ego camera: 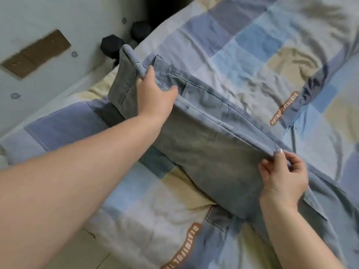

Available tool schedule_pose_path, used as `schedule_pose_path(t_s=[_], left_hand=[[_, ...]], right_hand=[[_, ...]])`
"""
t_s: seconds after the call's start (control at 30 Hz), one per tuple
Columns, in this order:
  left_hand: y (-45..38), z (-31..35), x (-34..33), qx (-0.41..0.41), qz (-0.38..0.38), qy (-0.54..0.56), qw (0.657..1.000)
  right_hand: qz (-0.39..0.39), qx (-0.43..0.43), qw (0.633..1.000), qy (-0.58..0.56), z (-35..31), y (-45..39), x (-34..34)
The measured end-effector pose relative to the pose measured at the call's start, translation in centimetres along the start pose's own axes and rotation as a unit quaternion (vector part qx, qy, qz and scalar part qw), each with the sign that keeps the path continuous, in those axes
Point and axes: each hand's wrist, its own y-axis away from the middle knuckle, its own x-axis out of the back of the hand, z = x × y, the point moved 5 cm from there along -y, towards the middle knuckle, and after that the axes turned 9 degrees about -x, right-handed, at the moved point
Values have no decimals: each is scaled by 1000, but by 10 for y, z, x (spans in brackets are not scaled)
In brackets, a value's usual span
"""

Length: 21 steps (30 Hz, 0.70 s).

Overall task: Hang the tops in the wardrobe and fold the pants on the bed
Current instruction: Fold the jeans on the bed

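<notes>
Both hands gripping light denim pants (pixel 204 144) over bed (pixel 242 55): left hand (pixel 155 98), right hand (pixel 283 171).

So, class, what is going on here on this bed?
A person is folding a pair of light blue jeans on a bed covered by a patchwork quilt. The left hand holds the lifted fold near the far end, fingers curled over the denim. The right hand pinches the same raised edge nearer the camera. Part of the jeans hangs from that edge, so the fold is not yet laid flat. Two dark dumbbells sit on the floor by the wall.
</notes>
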Motion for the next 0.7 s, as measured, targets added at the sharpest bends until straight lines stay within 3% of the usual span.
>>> schedule_pose_path(t_s=[0.13, 0.2, 0.3, 0.4, 0.5, 0.7], left_hand=[[-61, 14, -55, -10, -54, -7, 998], [-71, 3, -79, -12, -125, -13, 992], [-66, -24, -110, -14, -238, -103, 966], [-49, -38, -119, -40, -247, -141, 958], [-15, -32, -125, -93, -235, -132, 958], [83, 32, -174, -172, -332, -18, 927]], right_hand=[[-26, 53, 998, 37, -21, -76, -40], [-72, 44, 992, 89, -11, -103, -58], [-148, -6, 971, 188, 18, -127, -73], [-168, 23, 953, 251, 30, -124, -73], [-188, 55, 944, 266, 30, -100, -61], [-176, 82, 943, 272, 12, -81, 25]])
